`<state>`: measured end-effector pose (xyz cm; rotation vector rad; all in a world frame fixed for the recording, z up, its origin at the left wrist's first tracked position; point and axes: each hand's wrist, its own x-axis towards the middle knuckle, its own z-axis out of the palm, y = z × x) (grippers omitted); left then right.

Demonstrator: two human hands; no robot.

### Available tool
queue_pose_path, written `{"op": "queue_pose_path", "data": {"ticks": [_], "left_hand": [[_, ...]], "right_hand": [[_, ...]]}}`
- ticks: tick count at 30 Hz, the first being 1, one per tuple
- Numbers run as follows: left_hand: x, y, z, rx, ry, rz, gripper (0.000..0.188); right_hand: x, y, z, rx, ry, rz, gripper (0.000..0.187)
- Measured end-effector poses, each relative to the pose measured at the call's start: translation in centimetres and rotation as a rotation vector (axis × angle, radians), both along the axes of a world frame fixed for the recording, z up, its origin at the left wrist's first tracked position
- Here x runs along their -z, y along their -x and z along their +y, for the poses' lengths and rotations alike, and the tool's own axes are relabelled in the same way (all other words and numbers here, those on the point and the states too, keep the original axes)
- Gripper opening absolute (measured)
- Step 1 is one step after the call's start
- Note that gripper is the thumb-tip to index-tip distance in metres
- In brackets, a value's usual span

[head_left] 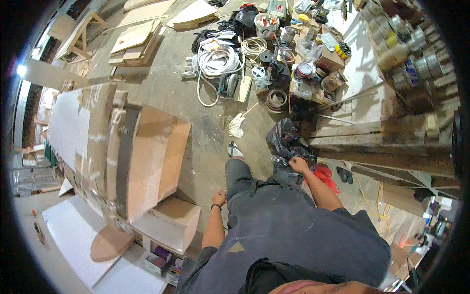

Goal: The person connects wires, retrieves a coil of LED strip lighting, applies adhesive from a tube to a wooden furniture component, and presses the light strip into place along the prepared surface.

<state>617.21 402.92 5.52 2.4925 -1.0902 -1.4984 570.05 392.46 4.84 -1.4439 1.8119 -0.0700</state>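
My left hand (220, 197) hangs beside my left thigh, with a dark band at its wrist. Its fingers are curled in, and nothing shows in them. Right of my body, my right hand (298, 165) is closed in front of black plastic bags (285, 136). Whether it touches the bags or holds anything, I cannot make out. A red plastic bag (325, 178) lies just beyond that forearm. Ahead of my foot is a whitish rag (236, 126) with a thin stick beside it on the concrete floor.
To my left stands a large wooden cabinet (159, 159), partly wrapped in cardboard. Ahead lie a coiled white hose (219, 61), a white bucket (266, 25) and cluttered tools. Stacked boards (134, 43) rest at the far left. A workbench (372, 142) and shelved cans (427, 65) line the right.
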Motion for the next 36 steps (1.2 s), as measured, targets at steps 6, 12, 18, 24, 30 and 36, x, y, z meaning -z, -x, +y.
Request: {"op": "queue_pose_path", "data": {"ticks": [6,12,18,24,30,36], "left_hand": [[2.0,-9.4,-15.9,-0.081,-0.093,0.181,0.033],[-2.8,-10.2,-34.8,-0.087,-0.017,0.220,0.033],[-1.5,-10.5,-43.9,0.079,0.020,0.078,0.045],[-1.0,-2.5,-57.3,-0.043,0.010,-0.133,0.077],[6.8,-1.7,-70.2,0.307,0.092,-0.061,0.070],[20.6,2.4,-81.9,0.502,0.076,0.242,0.042]], "right_hand": [[-1.1,0.0,-3.3,0.202,-0.356,0.054,0.033],[-2.8,-3.6,-16.4,0.328,-0.023,0.119,0.027],[-0.1,-7.8,-35.5,0.325,-0.112,0.060,0.028],[14.2,-7.3,-59.5,0.003,-0.123,-0.002,0.028],[30.1,-7.4,-80.7,0.326,-0.019,-0.019,0.029],[44.4,-5.4,-96.2,0.640,0.023,-0.057,0.043]]}}
